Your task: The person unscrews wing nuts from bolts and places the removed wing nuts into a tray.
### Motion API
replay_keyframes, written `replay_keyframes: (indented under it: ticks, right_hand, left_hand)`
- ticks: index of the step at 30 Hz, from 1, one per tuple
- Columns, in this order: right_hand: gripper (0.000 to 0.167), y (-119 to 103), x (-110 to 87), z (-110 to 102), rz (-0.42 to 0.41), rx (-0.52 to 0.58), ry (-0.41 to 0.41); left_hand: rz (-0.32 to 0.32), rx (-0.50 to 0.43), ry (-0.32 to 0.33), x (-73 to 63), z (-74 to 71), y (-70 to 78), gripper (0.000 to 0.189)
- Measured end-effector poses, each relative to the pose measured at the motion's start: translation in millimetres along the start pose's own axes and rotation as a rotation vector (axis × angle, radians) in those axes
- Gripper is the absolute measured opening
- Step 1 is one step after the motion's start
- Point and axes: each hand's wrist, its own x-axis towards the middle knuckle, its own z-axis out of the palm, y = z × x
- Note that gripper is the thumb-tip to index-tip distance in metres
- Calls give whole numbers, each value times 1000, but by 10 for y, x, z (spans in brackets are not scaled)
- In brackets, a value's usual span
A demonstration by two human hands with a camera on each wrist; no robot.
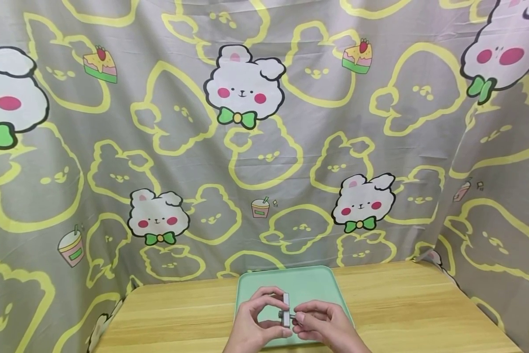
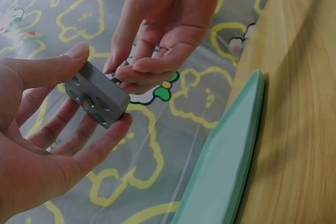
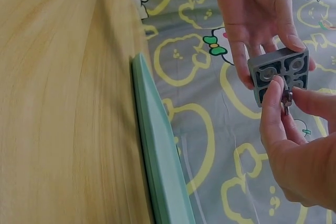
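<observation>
A grey square block (image 1: 286, 300) is held upright between the thumb and fingers of my left hand (image 1: 254, 318), above the tray. Round holes open on the block's left face (image 2: 100, 98), and its right side (image 3: 270, 73) shows ribs and ring-shaped recesses. My right hand (image 1: 326, 323) pinches a small metal piece (image 3: 287, 100) with a thin shaft against the ribbed side. Fingertips hide much of that piece, and its exact kind cannot be told. A dark stub (image 1: 280, 315) sticks out of the block's opposite face.
Below the hands lies a mint-green tray (image 1: 291, 279) with a raised rim, on a wood-grain table (image 1: 406, 299). A grey curtain (image 1: 308, 122) with rabbit drawings hangs behind the table and along both sides.
</observation>
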Motion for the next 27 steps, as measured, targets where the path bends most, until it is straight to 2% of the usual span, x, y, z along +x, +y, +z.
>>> replay_keyframes:
  ticks: [6,13,19,23,27]
  right_hand:
    - [28,-14,0,21,-29,-29,29]
    - [29,-25,-16,72,-189,-199,47]
    - [27,-23,-52,138,-271,-313,103]
    - [17,3,-55,202,-383,-412,156]
    - [9,51,-36,225,-552,-508,184]
  left_hand:
    - [-2,4,9,-5,-5,-10,38]
    - [-6,-6,24,0,-4,10,37]
    - [-14,-9,42,-3,-9,23,39]
    - [-2,-16,49,-2,-22,20,40]
    - [8,-21,51,-2,-34,16,40]
